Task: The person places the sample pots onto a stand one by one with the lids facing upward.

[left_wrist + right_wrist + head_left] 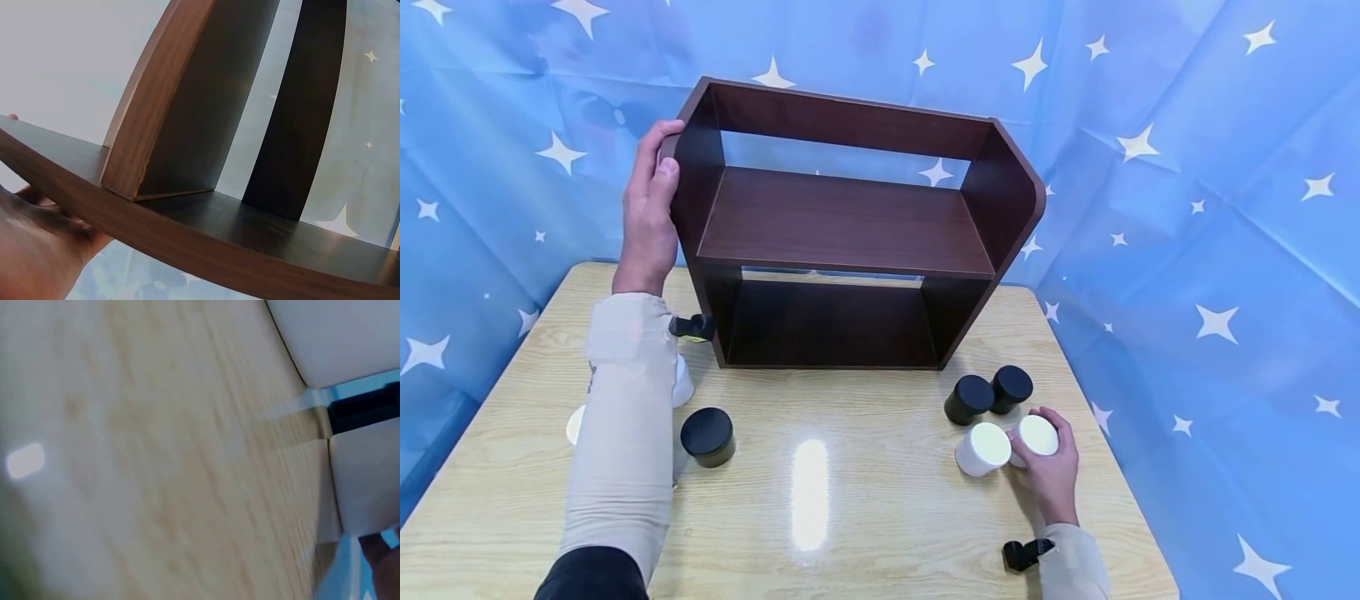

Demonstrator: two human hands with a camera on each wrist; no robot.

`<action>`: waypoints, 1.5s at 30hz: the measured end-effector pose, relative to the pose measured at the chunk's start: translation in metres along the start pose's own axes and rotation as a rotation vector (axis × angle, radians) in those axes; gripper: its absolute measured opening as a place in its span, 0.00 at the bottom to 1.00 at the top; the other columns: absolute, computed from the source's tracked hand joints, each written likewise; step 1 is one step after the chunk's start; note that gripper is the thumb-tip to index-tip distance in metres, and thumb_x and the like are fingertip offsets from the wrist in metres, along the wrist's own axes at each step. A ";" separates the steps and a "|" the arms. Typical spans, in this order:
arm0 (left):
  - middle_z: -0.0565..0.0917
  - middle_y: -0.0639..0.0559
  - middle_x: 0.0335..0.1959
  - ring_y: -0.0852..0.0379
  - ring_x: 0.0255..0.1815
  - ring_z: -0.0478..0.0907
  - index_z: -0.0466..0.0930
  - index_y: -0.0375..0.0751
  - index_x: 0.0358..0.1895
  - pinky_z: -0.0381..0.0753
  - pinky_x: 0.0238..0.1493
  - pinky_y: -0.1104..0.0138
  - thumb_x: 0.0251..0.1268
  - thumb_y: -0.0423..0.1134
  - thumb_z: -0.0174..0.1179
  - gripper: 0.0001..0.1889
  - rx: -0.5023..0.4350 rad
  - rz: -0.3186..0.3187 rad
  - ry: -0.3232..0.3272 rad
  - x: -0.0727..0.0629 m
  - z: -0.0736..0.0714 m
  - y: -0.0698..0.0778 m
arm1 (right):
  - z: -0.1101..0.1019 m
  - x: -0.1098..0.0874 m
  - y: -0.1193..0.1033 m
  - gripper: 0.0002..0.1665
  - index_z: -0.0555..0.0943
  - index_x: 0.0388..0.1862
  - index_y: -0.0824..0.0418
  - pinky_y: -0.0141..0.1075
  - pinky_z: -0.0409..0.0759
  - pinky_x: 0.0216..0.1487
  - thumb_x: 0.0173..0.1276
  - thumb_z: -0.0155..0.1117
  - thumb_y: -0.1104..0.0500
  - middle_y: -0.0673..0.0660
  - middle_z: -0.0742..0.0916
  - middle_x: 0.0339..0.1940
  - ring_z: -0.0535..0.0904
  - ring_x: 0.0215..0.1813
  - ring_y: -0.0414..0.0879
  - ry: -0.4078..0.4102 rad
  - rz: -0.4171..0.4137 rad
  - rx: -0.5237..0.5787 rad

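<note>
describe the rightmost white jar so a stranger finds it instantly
Find the big dark brown shelf, then go down past its lower right corner. There, two black jars stand behind two white ones. Your white jar is the rightmost, gripped by the right hand.

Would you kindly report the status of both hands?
Left hand grips dark shelf. Right hand holds white jar. Second white jar close beside it.

Blue star-patterned fabric hangs behind a wood-grain table catching glare.
</note>
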State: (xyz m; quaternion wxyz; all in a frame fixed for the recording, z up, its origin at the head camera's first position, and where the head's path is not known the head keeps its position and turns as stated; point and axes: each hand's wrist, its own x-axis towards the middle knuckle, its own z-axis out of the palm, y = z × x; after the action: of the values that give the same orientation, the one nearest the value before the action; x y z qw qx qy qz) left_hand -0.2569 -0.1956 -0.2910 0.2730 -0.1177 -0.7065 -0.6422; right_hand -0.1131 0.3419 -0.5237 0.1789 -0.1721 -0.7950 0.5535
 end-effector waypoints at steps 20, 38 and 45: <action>0.67 0.58 0.72 0.57 0.66 0.65 0.68 0.65 0.71 0.69 0.60 0.62 0.76 0.49 0.39 0.24 0.037 -0.008 -0.002 -0.001 -0.003 0.002 | -0.005 0.003 -0.012 0.41 0.72 0.68 0.60 0.20 0.66 0.56 0.56 0.78 0.65 0.47 0.85 0.55 0.72 0.57 0.29 0.004 -0.001 -0.080; 0.66 0.58 0.73 0.58 0.67 0.64 0.68 0.65 0.71 0.68 0.62 0.61 0.76 0.49 0.39 0.24 0.029 -0.013 -0.011 0.000 -0.004 0.001 | -0.011 0.010 -0.041 0.36 0.76 0.63 0.61 0.27 0.66 0.56 0.54 0.78 0.65 0.46 0.84 0.55 0.74 0.56 0.32 -0.010 -0.065 -0.065; 0.67 0.58 0.73 0.57 0.66 0.65 0.69 0.64 0.71 0.68 0.60 0.62 0.76 0.48 0.40 0.23 -0.003 -0.004 -0.006 0.001 -0.003 0.000 | -0.017 0.016 -0.059 0.34 0.77 0.63 0.59 0.25 0.68 0.55 0.56 0.78 0.65 0.40 0.83 0.53 0.74 0.57 0.32 -0.065 -0.068 -0.067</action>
State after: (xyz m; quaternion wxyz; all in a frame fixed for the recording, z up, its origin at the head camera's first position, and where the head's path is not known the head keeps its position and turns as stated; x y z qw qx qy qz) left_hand -0.2570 -0.1984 -0.2900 0.2695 -0.1183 -0.7066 -0.6434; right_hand -0.1238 0.3444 -0.4612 0.1657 -0.1328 -0.8239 0.5255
